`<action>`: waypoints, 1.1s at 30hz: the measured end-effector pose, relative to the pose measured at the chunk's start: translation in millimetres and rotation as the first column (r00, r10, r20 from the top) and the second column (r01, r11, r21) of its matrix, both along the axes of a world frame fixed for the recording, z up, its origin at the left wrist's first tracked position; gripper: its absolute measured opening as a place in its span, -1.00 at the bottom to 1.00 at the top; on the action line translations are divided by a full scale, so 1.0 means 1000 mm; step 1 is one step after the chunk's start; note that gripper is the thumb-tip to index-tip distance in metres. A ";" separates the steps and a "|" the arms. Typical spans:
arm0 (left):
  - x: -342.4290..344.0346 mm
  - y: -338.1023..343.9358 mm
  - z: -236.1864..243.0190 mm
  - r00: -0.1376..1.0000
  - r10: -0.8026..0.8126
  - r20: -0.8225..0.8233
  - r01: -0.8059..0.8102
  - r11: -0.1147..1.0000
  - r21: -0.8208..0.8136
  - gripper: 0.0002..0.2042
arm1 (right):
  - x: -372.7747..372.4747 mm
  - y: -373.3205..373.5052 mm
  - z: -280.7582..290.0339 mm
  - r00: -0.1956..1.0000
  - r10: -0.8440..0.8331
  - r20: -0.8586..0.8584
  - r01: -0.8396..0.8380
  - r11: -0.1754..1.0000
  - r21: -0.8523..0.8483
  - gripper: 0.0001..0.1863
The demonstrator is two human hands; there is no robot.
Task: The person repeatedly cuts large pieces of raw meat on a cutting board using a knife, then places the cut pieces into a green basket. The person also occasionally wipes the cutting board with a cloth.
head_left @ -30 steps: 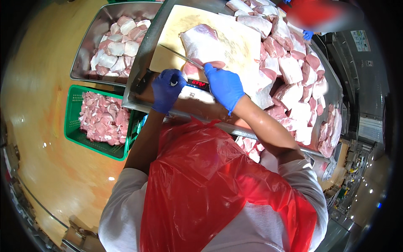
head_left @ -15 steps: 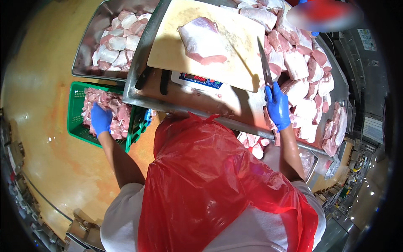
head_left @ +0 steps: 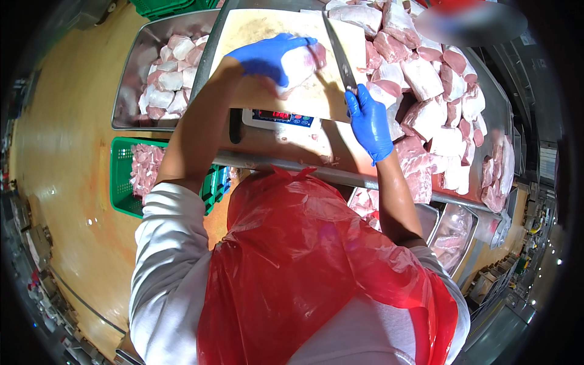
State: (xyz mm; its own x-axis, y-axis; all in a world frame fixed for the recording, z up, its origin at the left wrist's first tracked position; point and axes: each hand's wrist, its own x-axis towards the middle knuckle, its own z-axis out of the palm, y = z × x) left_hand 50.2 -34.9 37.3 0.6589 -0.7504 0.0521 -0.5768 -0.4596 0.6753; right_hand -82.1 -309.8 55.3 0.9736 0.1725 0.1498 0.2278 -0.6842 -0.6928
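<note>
On the pale cutting board (head_left: 252, 25) lies a large piece of pork (head_left: 300, 68), pink with a white fat side. My left hand (head_left: 264, 58), in a blue glove, is closed over its left and top sides, thumb and fingers spread around it. In my right hand (head_left: 371, 125), also gloved in blue, is the handle of a long knife (head_left: 337, 52). Its blade points away from me over the board's right part. A scale (head_left: 280, 119) with a lit red display shows under the board's near edge.
Many cut pork pieces (head_left: 424, 82) cover the steel table on the right. A steel tub (head_left: 126, 79) of pork chunks stands left of the board. Nearer, a green basket (head_left: 120, 182) holds trimmings. A blurred patch hides part of the far right.
My left hand has gone from the green basket to the pork on the board, which now lies turned. The knife and my right hand have shifted left and away, over the board.
</note>
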 end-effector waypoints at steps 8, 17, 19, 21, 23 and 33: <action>-0.118 -0.020 -0.032 0.464 0.853 -0.240 -0.841 0.339 -0.422 -0.62 | -0.014 0.010 -0.024 0.996 0.083 0.014 -0.077 0.964 -0.254 -0.80; -0.135 -0.032 -0.044 0.364 0.930 -0.057 -0.824 0.293 -0.486 -0.87 | 0.042 0.102 0.014 0.916 0.401 0.021 -0.365 0.853 -0.373 -0.75; -0.139 -0.030 -0.038 0.385 0.913 -0.133 -0.846 0.292 -0.446 -0.86 | 0.044 0.104 0.014 0.912 0.407 -0.055 -0.383 0.796 -0.469 -0.79; -0.147 -0.030 -0.035 0.390 0.903 -0.182 -0.861 0.288 -0.419 -0.87 | 0.033 0.076 -0.004 0.896 0.441 -0.058 -0.410 0.766 -0.496 -0.81; -0.153 -0.030 -0.036 0.376 0.906 -0.196 -0.873 0.276 -0.402 -0.90 | 0.020 0.036 -0.007 0.881 0.461 -0.107 -0.442 0.720 -0.534 -0.81; -0.161 -0.016 -0.037 0.373 0.927 -0.030 -0.708 0.264 -0.655 -0.87 | 0.005 -0.056 0.016 0.917 0.398 0.008 -0.312 0.732 -0.605 -0.82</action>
State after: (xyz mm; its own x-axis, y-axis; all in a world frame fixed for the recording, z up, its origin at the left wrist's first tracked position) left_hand -110.7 -50.4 0.1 0.7463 0.4266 0.5110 -0.2946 -0.4768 0.8282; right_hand -77.5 -366.1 71.1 0.8023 0.5965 0.0230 0.5936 -0.7933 -0.1352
